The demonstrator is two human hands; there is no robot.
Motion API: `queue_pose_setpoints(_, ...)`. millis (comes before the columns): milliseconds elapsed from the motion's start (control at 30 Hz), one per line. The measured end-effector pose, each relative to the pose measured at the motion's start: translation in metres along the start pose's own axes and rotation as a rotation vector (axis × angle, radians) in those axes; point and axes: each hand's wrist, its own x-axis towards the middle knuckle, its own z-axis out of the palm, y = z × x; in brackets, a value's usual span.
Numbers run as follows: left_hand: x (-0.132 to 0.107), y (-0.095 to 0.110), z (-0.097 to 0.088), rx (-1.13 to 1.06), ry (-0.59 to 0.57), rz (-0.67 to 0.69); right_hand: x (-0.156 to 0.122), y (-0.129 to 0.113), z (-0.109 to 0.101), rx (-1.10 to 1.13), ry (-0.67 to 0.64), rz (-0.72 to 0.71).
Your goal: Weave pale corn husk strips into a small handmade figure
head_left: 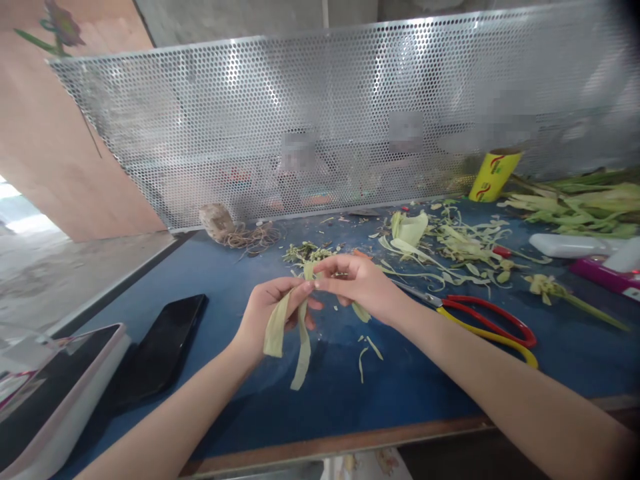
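Over the middle of a blue tabletop (220,413), my two hands meet at the fingertips. My left hand (273,307) is closed on pale green leaf strips (301,357), whose ends hang below the fingers. Pinched against the same strips, my right hand (355,283) touches the left thumb, and a strip end sticks up above the fingers. Another bit of green shows under my right hand. Scissors (485,323) with one red and one yellow handle lie beneath and beside my right forearm, their blades partly hidden.
Leaf scraps (460,240) cover the back right, near a yellow tube (495,175) and leafy stalks (595,207). Twine (250,237) lies at the back left. A black phone (165,347) is left of my hands. A perforated metal screen (320,127) borders the table's far side.
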Motion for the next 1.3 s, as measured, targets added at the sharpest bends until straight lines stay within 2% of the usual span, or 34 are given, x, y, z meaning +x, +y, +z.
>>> queue_pose_setpoints(100,0.002,0.002,-0.003,0.021,0.022,0.027,0.003,0.000,-0.005,-0.056,-0.080,0.001)
queue_pose_setpoints(333,0.004,0.002,-0.005,-0.051,0.018,0.035,0.002,0.000,-0.005,-0.181,-0.065,-0.034)
queue_pose_setpoints(400,0.005,0.001,-0.006,-0.125,-0.011,0.045,-0.001,-0.001,-0.003,-0.284,-0.009,-0.129)
queue_pose_setpoints(500,0.008,-0.002,-0.008,-0.220,-0.065,0.048,-0.006,-0.004,-0.001,-0.532,0.070,-0.364)
queue_pose_setpoints(600,0.008,-0.003,-0.010,-0.255,-0.063,0.040,-0.011,-0.008,-0.001,-0.825,0.055,-0.579)
queue_pose_setpoints(733,0.008,-0.002,-0.010,-0.269,-0.022,-0.005,-0.015,-0.007,-0.002,-1.191,0.100,-0.717)
queue_pose_setpoints(833,0.008,-0.002,-0.010,-0.286,-0.001,-0.017,-0.015,0.001,-0.002,-1.371,0.083,-0.878)
queue_pose_setpoints(933,0.008,-0.004,-0.010,-0.324,-0.013,0.041,-0.015,0.008,0.000,-1.464,0.049,-1.039)
queue_pose_setpoints(1033,0.007,-0.005,-0.010,-0.277,0.000,0.087,-0.016,0.009,0.003,-1.417,0.055,-1.046)
queue_pose_setpoints(1167,0.007,-0.007,-0.011,-0.072,0.056,0.223,-0.014,0.005,0.006,-1.131,0.137,-0.835)
queue_pose_setpoints(1300,0.009,-0.007,-0.013,0.069,0.096,0.342,-0.008,0.003,0.004,-0.731,0.154,-0.643)
